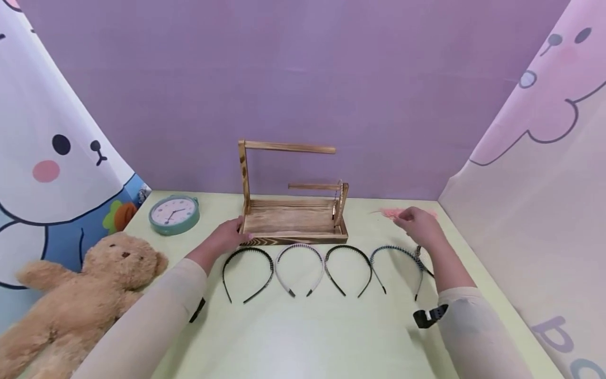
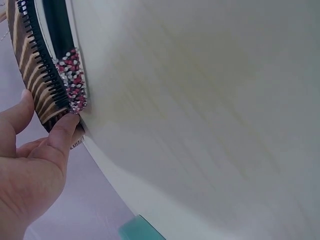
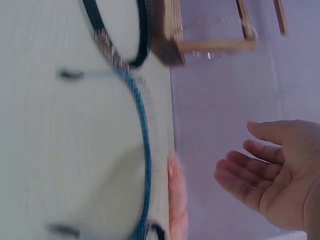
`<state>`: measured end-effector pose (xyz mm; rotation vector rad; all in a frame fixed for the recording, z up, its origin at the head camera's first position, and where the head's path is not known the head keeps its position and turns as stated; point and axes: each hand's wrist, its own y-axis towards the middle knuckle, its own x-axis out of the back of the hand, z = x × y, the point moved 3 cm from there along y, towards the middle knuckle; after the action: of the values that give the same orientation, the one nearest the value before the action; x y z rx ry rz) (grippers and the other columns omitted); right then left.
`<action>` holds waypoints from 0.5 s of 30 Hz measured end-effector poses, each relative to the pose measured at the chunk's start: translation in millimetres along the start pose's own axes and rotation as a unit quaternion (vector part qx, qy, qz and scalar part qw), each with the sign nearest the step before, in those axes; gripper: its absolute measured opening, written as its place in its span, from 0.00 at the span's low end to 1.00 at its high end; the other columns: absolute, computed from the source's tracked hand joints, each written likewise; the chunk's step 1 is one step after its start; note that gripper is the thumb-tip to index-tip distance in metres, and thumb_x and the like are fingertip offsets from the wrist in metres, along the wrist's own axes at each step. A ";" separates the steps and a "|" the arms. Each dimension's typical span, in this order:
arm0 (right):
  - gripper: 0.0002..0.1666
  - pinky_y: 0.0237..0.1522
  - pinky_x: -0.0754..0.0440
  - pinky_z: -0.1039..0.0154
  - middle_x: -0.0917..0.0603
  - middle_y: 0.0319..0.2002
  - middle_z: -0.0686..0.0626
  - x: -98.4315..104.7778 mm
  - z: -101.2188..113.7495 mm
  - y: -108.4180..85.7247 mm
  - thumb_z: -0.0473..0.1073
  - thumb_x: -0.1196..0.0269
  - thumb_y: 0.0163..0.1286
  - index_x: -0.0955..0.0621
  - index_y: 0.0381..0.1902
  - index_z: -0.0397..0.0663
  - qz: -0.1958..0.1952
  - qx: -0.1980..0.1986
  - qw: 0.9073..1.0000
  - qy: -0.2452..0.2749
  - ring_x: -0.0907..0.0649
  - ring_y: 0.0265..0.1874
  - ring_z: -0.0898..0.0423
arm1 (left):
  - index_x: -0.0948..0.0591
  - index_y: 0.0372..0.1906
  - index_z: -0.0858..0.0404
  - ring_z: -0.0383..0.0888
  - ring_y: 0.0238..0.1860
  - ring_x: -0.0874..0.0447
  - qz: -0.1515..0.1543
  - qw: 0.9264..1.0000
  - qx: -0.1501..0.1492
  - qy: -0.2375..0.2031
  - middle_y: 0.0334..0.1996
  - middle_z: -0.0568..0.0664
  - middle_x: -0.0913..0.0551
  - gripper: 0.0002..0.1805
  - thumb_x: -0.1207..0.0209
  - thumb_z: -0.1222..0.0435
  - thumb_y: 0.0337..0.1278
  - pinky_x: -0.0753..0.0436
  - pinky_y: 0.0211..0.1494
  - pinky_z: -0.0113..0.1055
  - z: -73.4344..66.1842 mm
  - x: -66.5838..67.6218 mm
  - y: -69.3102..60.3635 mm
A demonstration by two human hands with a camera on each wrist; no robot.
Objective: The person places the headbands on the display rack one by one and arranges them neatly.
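Observation:
A wooden stand (image 1: 293, 218) with a tray base and two horizontal bars is at the back; chains hang from its lower bar at the right. My left hand (image 1: 226, 237) holds the tray's front left corner, and the left wrist view shows the fingers (image 2: 62, 132) against the striped wood (image 2: 30, 65). In the air at the right, my right hand (image 1: 421, 226) holds nothing, its fingers loosely bent in the right wrist view. Behind it lies a pink fluffy item (image 1: 392, 212). Several headbands (image 1: 347, 246) lie in a row before the stand, including a blue one (image 3: 146, 145).
A green-rimmed clock (image 1: 174, 215) lies to the left of the stand. A brown teddy bear (image 1: 90, 300) lies at the left edge of the table (image 1: 303, 337). Purple cloth (image 1: 293, 79) hangs behind, and printed curtains flank both sides.

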<state>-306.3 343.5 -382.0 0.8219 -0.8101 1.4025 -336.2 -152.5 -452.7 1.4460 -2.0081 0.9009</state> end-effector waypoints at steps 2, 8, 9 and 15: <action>0.25 0.41 0.19 0.50 0.17 0.48 0.35 1.9 -13.0 -0.8 0.55 0.44 0.74 0.23 0.52 0.37 0.005 -0.005 1.000 -0.023 0.15 0.36 0.48 | 0.56 0.78 0.66 0.66 0.75 0.49 -0.001 1.000 -0.001 0.004 0.75 0.68 0.47 0.43 0.47 0.54 0.72 0.43 0.75 0.59 1.8 0.9 -1.7; 0.30 0.32 0.22 0.54 0.16 0.31 0.43 0.7 -53.0 -4.3 0.57 0.45 0.73 0.23 0.50 0.32 0.082 -0.071 0.990 -0.085 0.18 0.27 0.52 | 0.56 0.78 0.66 0.66 0.75 0.50 -0.005 1.000 0.000 0.011 0.75 0.68 0.48 0.43 0.48 0.54 0.72 0.44 0.75 0.59 2.3 1.3 -1.8; 0.30 0.31 0.23 0.55 0.17 0.26 0.44 -1.3 -57.7 -5.4 0.57 0.45 0.73 0.23 0.48 0.31 0.100 -0.085 0.987 -0.090 0.19 0.24 0.53 | 0.56 0.78 0.66 0.65 0.75 0.50 -0.005 1.000 0.001 0.009 0.75 0.67 0.48 0.43 0.48 0.54 0.72 0.44 0.75 0.59 2.3 1.4 -2.0; 0.23 0.22 0.28 0.64 0.30 0.10 0.55 -17.7 -78.5 -8.9 0.55 0.44 0.73 0.23 0.25 0.43 0.167 -0.154 0.971 -0.076 0.29 0.11 0.60 | 0.55 0.78 0.65 0.65 0.75 0.50 -0.003 1.000 0.002 -0.005 0.75 0.67 0.47 0.43 0.47 0.54 0.72 0.44 0.75 0.58 -0.9 0.9 -4.6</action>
<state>-297.6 402.7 -436.5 0.5716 -1.2966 1.4659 -332.1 -153.4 -450.4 1.4618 -2.0084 0.8982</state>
